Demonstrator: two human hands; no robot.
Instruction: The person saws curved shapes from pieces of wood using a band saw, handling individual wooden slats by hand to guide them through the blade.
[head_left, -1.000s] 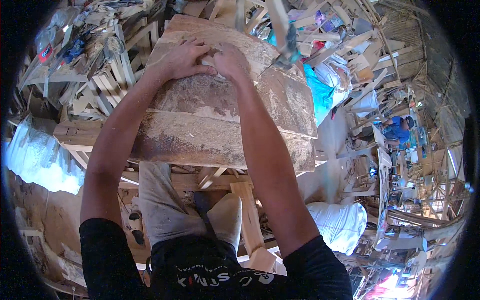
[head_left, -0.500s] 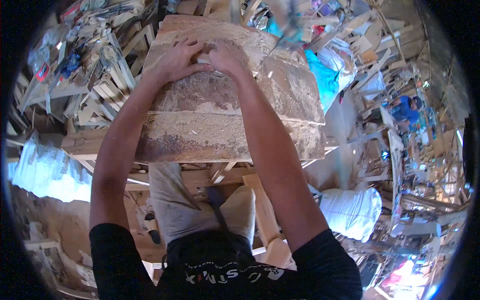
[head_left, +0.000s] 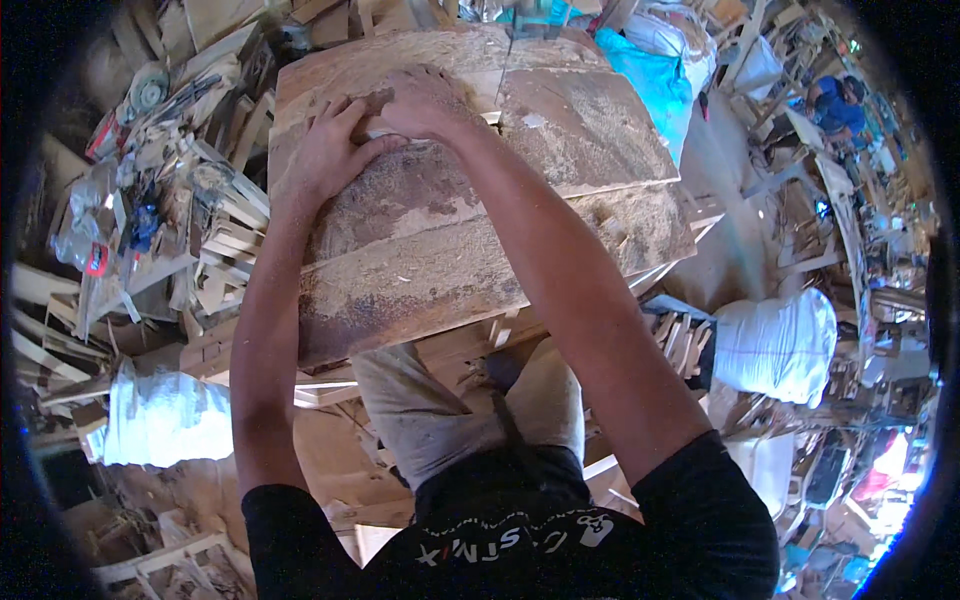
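At far left, scrap timber point(head_left: 225, 240) lay heaped beside the sawdust-covered table point(head_left: 420, 265). The left hand point(head_left: 335, 145) rested on the table, its grip moderately wide, thumb parted from fingers. Between the two hands sat a small pale wooden piece point(head_left: 374, 125), largely covered; whether the left hand pinched it could not be told. The right hand point(head_left: 430, 105) bent over the piece's right end, fingertips curled and partly hidden, so its closure likewise could not be told. Right of it lay a small offcut point(head_left: 490, 118), close to a thin upright line, apparently a saw blade point(head_left: 503, 75). Sound handling, one judged, called for even downward pressure from both hands, fingertips clear of the blade, and loose offcuts removed only with the blade at rest.
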